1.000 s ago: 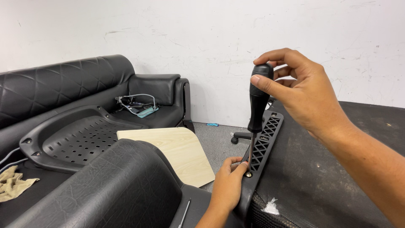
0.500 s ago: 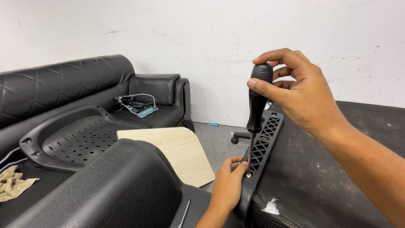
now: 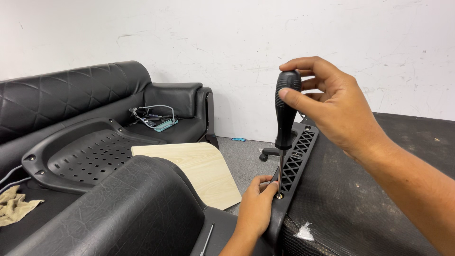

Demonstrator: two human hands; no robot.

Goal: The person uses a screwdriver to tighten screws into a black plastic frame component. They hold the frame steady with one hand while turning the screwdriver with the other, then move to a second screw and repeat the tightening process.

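Note:
My right hand (image 3: 334,106) grips the top of a black-handled screwdriver (image 3: 286,114) that stands upright. Its metal shaft runs down to a screw point on the black latticed plastic chair frame (image 3: 297,159). My left hand (image 3: 256,204) sits low at the frame's edge, with fingers pinched around the screwdriver tip where it meets the frame. The frame borders a black mesh chair back (image 3: 360,199) that fills the lower right.
A black padded chair part (image 3: 123,213) lies in front. A perforated black seat shell (image 3: 90,151) and a pale wooden board (image 3: 199,168) rest on a black sofa (image 3: 71,99) with cables. A beige rag (image 3: 14,208) lies at left. White wall behind.
My right hand has shifted its fingers on the screwdriver handle, which stays upright at the same spot. The left hand has stayed at the tip.

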